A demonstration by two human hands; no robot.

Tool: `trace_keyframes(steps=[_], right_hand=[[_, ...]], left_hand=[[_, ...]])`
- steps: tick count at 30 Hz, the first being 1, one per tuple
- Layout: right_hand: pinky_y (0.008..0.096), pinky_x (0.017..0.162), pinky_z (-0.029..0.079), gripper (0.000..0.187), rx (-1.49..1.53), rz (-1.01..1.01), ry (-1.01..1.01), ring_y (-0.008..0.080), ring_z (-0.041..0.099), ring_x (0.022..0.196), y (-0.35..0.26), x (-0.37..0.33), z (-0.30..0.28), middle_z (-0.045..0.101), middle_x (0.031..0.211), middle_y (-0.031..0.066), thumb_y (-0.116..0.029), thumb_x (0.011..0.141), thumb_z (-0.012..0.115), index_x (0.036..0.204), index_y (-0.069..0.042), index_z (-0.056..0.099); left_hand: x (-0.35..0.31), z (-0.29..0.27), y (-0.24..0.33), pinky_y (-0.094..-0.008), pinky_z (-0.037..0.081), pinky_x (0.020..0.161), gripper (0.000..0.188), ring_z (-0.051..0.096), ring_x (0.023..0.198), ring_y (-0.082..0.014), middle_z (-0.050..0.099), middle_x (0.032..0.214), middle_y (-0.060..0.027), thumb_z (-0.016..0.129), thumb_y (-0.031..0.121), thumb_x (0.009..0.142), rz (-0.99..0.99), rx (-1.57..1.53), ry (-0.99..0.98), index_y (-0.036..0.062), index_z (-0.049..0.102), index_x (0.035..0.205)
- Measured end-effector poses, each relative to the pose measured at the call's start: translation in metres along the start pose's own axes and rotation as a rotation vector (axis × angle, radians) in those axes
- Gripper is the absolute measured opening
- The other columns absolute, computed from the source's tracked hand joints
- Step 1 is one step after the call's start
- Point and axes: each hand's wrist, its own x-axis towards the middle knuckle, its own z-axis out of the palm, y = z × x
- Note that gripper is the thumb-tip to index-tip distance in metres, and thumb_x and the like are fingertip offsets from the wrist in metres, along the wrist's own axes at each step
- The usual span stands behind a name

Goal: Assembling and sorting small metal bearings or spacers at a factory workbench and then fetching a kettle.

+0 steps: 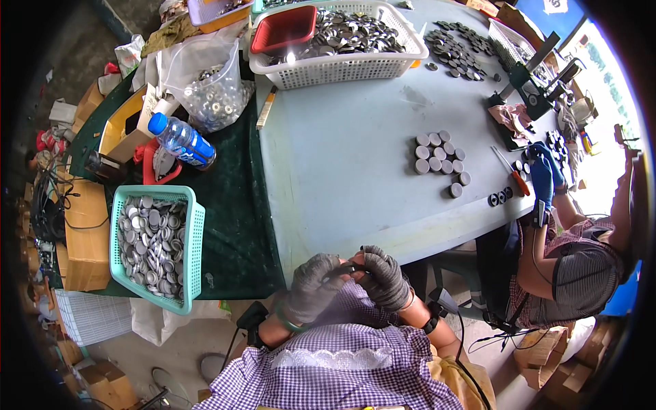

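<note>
In worn grey gloves, my left hand (311,285) and my right hand (384,279) meet just off the table's near edge. Their fingers close together around a small dark piece (344,268), mostly hidden by the fingertips; it looks like a black round cap, though its exact kind is unclear. On the grey table (328,178) ahead and to the right stands a cluster of grey round caps (437,156). A white basket (342,74) heaped with dark caps sits at the far side, with a red tray (283,31) in it.
To the left, a teal basket (198,239) holds grey caps, near a blue-capped bottle (183,142) and a plastic bag of metal parts (212,99). On the right, a co-worker's blue-gloved hand (542,179) is beside a screwdriver (521,183) and a green hand press (533,92).
</note>
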Motion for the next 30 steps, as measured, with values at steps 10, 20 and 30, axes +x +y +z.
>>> trace_keyframes(steps=[10,20,30], right_hand=[[0.0417,0.07,0.047,0.02,-0.042,0.182,-0.1,0.0362,0.058,0.08,0.018,0.008,-0.001,0.059,0.09,0.0149,-0.017,0.085,0.062,0.1,-0.005,0.057],[0.0487,0.102,0.035,0.024,-0.641,-0.112,-0.174,0.0329,0.048,0.118,0.051,0.022,-0.003,0.059,0.112,0.0096,-0.029,0.078,0.061,0.098,-0.016,0.064],[0.0555,0.111,0.017,0.04,-1.054,-0.029,-0.074,0.0354,0.031,0.134,0.139,0.085,-0.102,0.052,0.131,0.0089,-0.03,0.08,0.059,0.117,-0.016,0.059]], left_hand=[[0.002,0.012,-0.018,-0.0272,0.05,0.074,0.019,0.062,0.079,-0.014,0.066,0.088,-0.0061,0.064,0.005,0.085,-0.234,0.082,0.011,0.0,0.062,0.103],[0.002,0.02,-0.044,-0.0295,0.047,0.089,0.026,0.059,0.096,-0.0158,0.061,0.107,-0.0094,0.056,0.001,0.089,-0.296,-0.113,0.14,-0.0015,0.055,0.114],[0.001,0.028,-0.045,-0.0265,0.049,0.085,0.02,0.06,0.091,-0.0133,0.063,0.102,-0.0076,0.057,0.002,0.089,-0.393,-0.269,0.111,-0.0029,0.056,0.109]])
